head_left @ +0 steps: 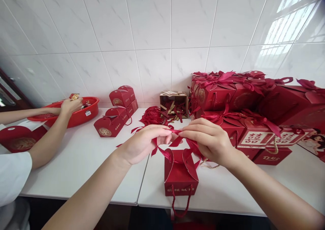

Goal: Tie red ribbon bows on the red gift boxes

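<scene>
A small red gift box (180,170) stands near the table's front edge, its cord handle hanging over that edge. Just above and behind its folded top, a red satin ribbon (175,140) is pinched between my two hands. My left hand (146,142) closes thumb and fingers on one part of it. From the other side, my right hand (209,139) grips another part with bent fingers. Loops and loose ends of ribbon dangle between them. The ribbon's exact path behind my fingers is hidden.
Stacked red gift boxes with bows (228,94) fill the right. Behind my hands are a pile of red ribbon (151,115) and an open box of tags (174,110). More boxes (111,122) stand left. A co-worker's hand (72,105) holds a packet over a red basin (90,112).
</scene>
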`<action>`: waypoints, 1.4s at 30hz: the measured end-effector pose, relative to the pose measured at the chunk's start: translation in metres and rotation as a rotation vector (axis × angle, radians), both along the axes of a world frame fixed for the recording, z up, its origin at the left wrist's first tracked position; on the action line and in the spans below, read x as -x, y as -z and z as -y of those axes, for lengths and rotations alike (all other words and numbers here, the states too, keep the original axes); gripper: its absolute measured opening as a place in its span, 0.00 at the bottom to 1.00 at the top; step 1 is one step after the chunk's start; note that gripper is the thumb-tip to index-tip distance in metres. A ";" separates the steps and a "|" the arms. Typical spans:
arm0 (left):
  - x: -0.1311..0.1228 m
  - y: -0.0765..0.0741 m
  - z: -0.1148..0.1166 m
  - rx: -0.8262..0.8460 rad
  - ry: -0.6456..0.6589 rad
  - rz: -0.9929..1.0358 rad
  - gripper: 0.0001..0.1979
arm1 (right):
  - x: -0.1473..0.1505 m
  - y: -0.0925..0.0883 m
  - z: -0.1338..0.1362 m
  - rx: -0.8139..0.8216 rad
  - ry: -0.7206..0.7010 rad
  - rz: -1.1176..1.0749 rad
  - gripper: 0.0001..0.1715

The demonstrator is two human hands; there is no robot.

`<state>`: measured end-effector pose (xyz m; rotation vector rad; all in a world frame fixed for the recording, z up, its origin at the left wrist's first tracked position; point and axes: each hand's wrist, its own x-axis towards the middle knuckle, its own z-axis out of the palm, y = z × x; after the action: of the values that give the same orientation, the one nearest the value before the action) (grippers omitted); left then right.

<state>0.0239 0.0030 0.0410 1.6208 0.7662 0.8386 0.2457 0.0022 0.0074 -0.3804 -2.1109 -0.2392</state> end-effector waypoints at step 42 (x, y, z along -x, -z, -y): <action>0.025 0.096 0.007 0.019 -0.196 -0.476 0.15 | -0.018 0.092 0.037 1.183 0.114 -0.381 0.21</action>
<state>-0.0010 -0.0038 -0.0550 1.7707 1.2785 0.5791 0.2637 -0.0348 -0.0846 -1.1175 -1.6379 0.9928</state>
